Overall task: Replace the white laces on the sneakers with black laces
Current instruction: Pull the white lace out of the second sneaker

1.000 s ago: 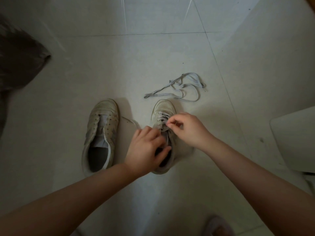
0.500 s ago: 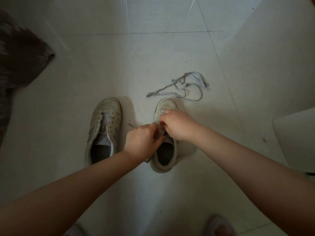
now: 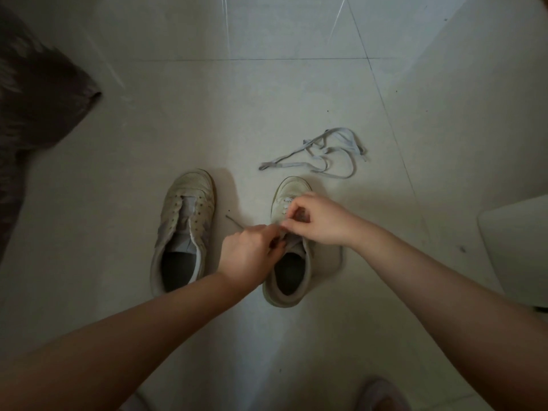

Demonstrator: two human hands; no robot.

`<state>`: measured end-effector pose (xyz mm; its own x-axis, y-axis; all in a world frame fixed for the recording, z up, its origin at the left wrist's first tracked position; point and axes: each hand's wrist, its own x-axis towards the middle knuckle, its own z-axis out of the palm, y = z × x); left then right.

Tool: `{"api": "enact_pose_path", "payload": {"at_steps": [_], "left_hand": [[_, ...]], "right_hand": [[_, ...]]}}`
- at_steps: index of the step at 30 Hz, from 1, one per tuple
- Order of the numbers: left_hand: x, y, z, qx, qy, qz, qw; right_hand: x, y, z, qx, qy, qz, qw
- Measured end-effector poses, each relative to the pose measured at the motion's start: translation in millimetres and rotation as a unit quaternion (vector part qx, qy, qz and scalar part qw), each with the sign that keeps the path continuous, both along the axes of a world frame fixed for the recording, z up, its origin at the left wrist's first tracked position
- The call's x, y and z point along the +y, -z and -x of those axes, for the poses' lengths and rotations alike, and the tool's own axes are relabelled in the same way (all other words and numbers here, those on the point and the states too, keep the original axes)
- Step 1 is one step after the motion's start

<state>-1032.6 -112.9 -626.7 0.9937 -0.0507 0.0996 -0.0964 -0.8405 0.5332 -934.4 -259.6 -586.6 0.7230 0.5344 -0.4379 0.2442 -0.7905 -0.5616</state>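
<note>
Two worn white sneakers stand side by side on the tiled floor, toes pointing away. The left sneaker [image 3: 185, 223] has bare eyelets and no lace. The right sneaker [image 3: 289, 256] still carries a white lace near its toe. My left hand [image 3: 250, 252] pinches that lace at the shoe's left side; a thin lace end [image 3: 234, 221] trails out past it. My right hand [image 3: 318, 222] pinches the lace over the middle eyelets. A loose white lace [image 3: 323, 157] lies crumpled just beyond the right sneaker's toe. No black lace is in view.
A dark fuzzy mass [image 3: 32, 99] fills the far left edge. A pale, flat-sided object [image 3: 516, 247] sits at the right edge. A slipper toe [image 3: 382, 394] shows at the bottom.
Both hands shifted forward along the right sneaker, away from its opening toward the eyelets, and the left hand lifted off the collar. The shoe's opening is now uncovered.
</note>
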Motion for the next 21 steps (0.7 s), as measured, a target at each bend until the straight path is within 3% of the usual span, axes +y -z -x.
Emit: {"api": "enact_pose_path", "payload": {"at_steps": [3, 4, 6, 7, 8, 9, 10, 11, 12, 14, 16, 18, 20, 21], "left_hand": [[0, 3, 1, -0.03, -0.005, 0.003, 1.0], [0, 4, 1, -0.034, -0.007, 0.003, 0.999], [2, 4, 1, -0.042, -0.015, 0.006, 0.999], [4, 4, 1, -0.046, -0.021, 0.005, 0.999], [5, 4, 1, -0.049, -0.027, -0.001, 0.998], [5, 3, 0, -0.053, -0.027, -0.009, 0.998], [5, 3, 0, -0.06, -0.02, -0.019, 0.998], [4, 4, -1, -0.063, -0.012, -0.026, 0.998], [2, 4, -1, -0.063, -0.004, -0.03, 0.998], [1, 4, 0, -0.06, 0.0, -0.033, 0.998], [2, 4, 1, -0.067, -0.004, -0.04, 0.997], [1, 5, 0, -0.068, -0.003, -0.04, 0.997], [0, 6, -1, -0.056, -0.002, -0.028, 0.998], [0, 6, 0, -0.049, -0.004, -0.026, 0.998]], "right_hand": [[8, 0, -1, -0.059, -0.08, 0.062, 0.993], [8, -2, -2, -0.045, -0.069, 0.045, 0.996], [3, -3, -3, 0.052, 0.058, -0.063, 0.995], [-1, -4, -1, 0.132, 0.158, -0.14, 0.968], [-3, -3, 3, 0.216, 0.253, -0.208, 0.92], [-6, -1, 7, 0.271, 0.321, -0.249, 0.873], [-6, 1, 10, 0.29, 0.349, -0.253, 0.854], [-5, 0, 11, 0.275, 0.335, -0.223, 0.873], [-2, -2, 10, 0.232, 0.283, -0.161, 0.917], [4, -3, 8, 0.104, 0.145, -0.019, 0.984], [8, -3, 4, 0.036, 0.055, 0.05, 0.997], [11, -5, 2, 0.051, 0.037, 0.02, 0.998], [7, -13, -3, 0.121, 0.138, -0.118, 0.976], [0, -17, -7, 0.161, 0.211, -0.195, 0.944]]}}
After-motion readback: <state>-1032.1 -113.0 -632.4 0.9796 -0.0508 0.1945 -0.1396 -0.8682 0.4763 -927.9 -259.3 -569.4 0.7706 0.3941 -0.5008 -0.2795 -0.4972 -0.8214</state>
